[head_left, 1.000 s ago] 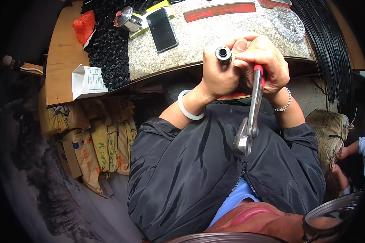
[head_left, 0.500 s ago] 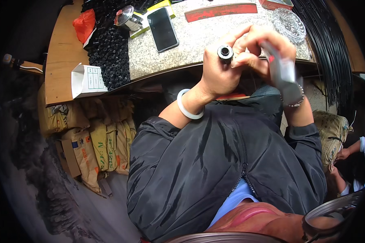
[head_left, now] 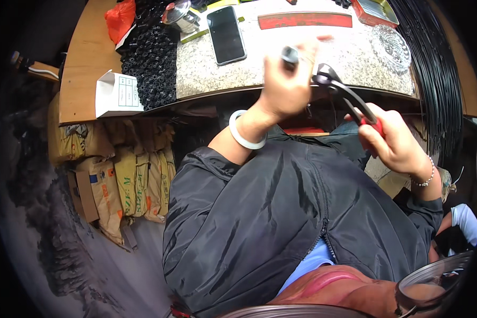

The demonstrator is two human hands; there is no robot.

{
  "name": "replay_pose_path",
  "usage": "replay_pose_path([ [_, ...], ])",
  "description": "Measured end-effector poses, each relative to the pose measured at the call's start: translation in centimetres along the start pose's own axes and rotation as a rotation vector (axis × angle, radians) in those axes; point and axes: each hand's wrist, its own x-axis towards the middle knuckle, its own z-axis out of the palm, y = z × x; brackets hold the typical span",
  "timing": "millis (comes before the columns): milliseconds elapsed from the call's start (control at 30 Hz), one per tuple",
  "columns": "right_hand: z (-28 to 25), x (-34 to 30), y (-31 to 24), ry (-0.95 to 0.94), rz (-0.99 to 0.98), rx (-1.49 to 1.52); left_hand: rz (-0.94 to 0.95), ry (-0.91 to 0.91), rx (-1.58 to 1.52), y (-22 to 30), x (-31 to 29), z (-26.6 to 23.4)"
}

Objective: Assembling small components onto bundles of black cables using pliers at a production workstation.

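Observation:
My left hand [head_left: 287,85], blurred and wearing a white bangle on its wrist, is closed round a dark round-ended tube [head_left: 290,56] just beyond the table's near edge. The tube's end points up, and most of its length is hidden in the fist. To the right, my right hand [head_left: 395,140] grips the red handles of a pair of pliers [head_left: 350,95]. Their dark metal head [head_left: 325,75] points toward my left hand, a little apart from it. A beaded bracelet circles my right wrist.
On the speckled tabletop [head_left: 201,74] lie a phone [head_left: 226,36], a red strip [head_left: 305,20] and a glass ashtray [head_left: 391,49]. Small black parts [head_left: 149,63] heap at left beside a white box [head_left: 117,94]. Long black rods [head_left: 434,69] hang at right. Another person's sleeve [head_left: 465,222] shows lower right.
My right hand has drawn away from the left, down and to the right, and the pliers have swung round to point at it. The left hand has shifted slightly. The other person's hands have left view.

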Motion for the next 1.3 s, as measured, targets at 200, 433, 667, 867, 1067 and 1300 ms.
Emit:
replay_pose_path([
  [200,-0.6,0.3,-1.1,-0.03,0.134,0.034,-0.02,-0.08,0.037,1.2,0.1,0.3],
  [433,-0.3,0.4,0.0,-0.041,0.018,0.192,-0.039,-0.001,0.022,1.0,0.0,0.2],
  [667,-1.2,0.5,-1.3,-0.106,0.022,0.09,-0.022,0.007,0.044,1.1,-0.4,0.4],
  [867,-1.8,0.1,-2.1,-0.096,0.069,0.049,0.063,-0.036,0.137,1.0,-0.4,0.3],
  [1067,-1.8,-0.2,-2.8,-0.109,0.187,0.059,0.0,-0.028,0.116,1.2,-0.5,0.6],
  [1300,-0.9,-1.7,-0.1,-0.093,0.124,0.133,0.01,0.155,-0.232,1.2,1.0,-2.9],
])
